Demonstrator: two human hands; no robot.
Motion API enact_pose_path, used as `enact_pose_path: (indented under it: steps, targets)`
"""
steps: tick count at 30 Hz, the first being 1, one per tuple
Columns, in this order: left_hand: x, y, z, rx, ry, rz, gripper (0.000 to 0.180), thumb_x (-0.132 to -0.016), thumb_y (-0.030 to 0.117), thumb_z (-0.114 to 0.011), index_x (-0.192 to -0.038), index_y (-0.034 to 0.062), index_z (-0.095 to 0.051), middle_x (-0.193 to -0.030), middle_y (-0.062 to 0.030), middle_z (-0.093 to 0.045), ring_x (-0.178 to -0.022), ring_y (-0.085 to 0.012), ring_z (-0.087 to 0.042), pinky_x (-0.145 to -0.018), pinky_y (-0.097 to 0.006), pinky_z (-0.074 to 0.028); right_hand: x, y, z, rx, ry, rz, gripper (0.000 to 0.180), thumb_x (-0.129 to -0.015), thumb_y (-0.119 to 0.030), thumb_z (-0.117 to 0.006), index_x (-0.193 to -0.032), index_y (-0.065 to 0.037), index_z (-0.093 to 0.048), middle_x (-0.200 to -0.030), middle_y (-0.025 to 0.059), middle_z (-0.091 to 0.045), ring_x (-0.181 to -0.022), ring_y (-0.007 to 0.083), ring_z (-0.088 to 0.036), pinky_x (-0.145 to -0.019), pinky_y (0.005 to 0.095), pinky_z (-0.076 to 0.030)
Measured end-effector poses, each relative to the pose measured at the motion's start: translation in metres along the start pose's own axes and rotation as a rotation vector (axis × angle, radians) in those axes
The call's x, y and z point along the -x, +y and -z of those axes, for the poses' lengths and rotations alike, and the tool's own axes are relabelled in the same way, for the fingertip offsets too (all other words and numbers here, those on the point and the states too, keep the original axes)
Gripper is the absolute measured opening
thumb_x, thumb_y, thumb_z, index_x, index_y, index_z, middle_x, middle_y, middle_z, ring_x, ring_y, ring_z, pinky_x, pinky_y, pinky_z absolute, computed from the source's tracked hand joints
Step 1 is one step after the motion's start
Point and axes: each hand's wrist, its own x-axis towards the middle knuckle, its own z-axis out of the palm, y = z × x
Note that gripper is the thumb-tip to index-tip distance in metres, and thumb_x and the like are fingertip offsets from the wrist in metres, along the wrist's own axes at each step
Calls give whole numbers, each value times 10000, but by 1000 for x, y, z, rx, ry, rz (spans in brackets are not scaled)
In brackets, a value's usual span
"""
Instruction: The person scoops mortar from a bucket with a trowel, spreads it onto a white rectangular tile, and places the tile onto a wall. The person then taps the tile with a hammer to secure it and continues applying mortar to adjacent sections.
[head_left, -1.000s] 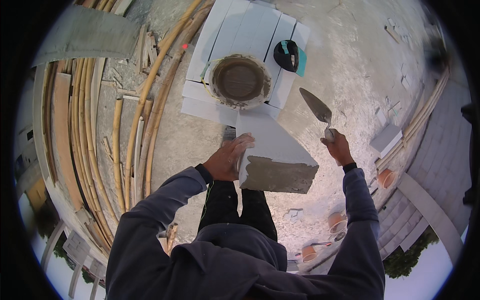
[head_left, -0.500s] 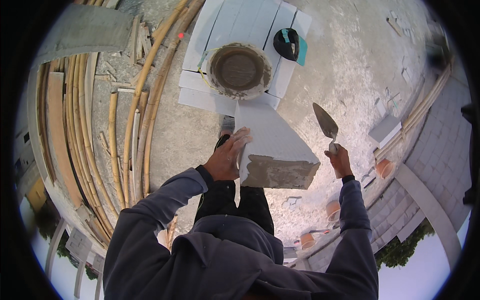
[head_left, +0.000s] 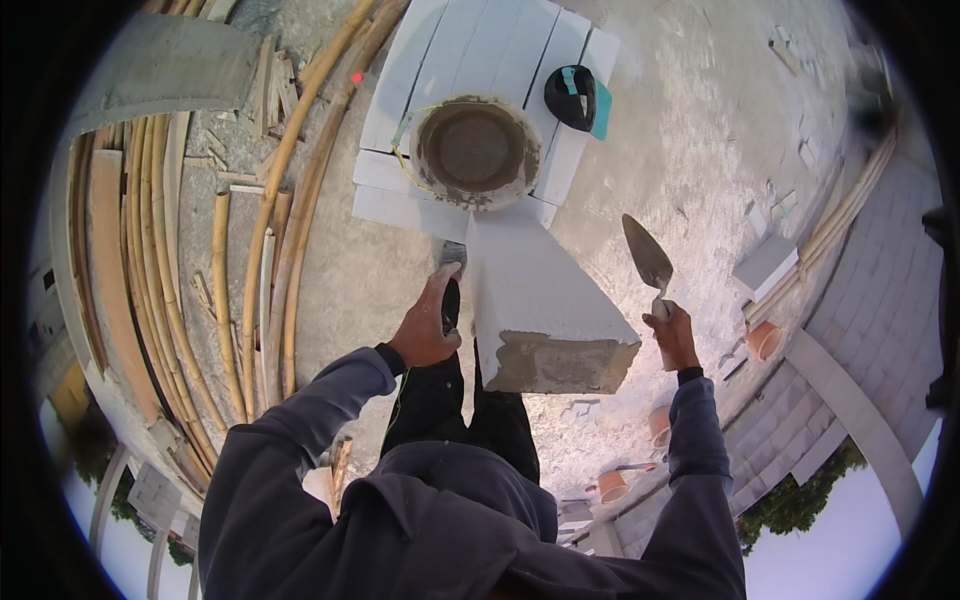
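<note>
My left hand (head_left: 425, 332) grips the white block (head_left: 545, 300); my right hand (head_left: 675, 335) grips the trowel (head_left: 648, 258) — mortar bucket (head_left: 476, 152) sits beyond, bamboo poles (head_left: 265, 240) left.

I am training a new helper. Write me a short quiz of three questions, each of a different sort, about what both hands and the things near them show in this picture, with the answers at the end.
1. True or false: the right hand holds a trowel with its blade pointing up and away from the body.
2. Which thing does the left hand steady? A) a bamboo pole B) the white block C) the cap
3. Fill in: the grey mortar lies on the block's ___ end, the one nearest the person.

Key
1. True.
2. B; the hand rests against the block's left side.
3. Near; the round mortar pan sits beyond, on stacked white blocks, beside a dark cap.
</note>
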Motion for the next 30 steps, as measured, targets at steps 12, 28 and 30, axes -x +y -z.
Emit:
enact_pose_path:
  steps: [12,28,30]
  targets:
    - [-220,-186,85,692,638,762,725,-883,478,-718,-1372,-31,-553,-1355,-185,-587,-1285,-286,-509,-1069,-390,-373,60,-9,38,-103,87,-246,226,-841,-149,-741,-938,26,-633,-702,65,-609,-550,153,-566,-520,332,-459]
    - [-272,-100,143,599,672,491,551,-904,452,-769,-1165,-29,-703,-1008,-105,-710,-910,-214,-643,-813,-391,-500,229,58,-4,-410,393,-405,247,-830,-162,-756,-889,47,-639,-690,70,-612,-530,160,-560,-514,335,-458]
    - [-250,-63,193,437,810,355,544,-898,428,-780,-1174,-35,-708,-1049,-117,-712,-907,-216,-645,-816,-382,-500,258,59,9,-393,476,-388,265,-837,-187,-749,-893,42,-628,-694,71,-596,-531,164,-550,-517,337,-454]
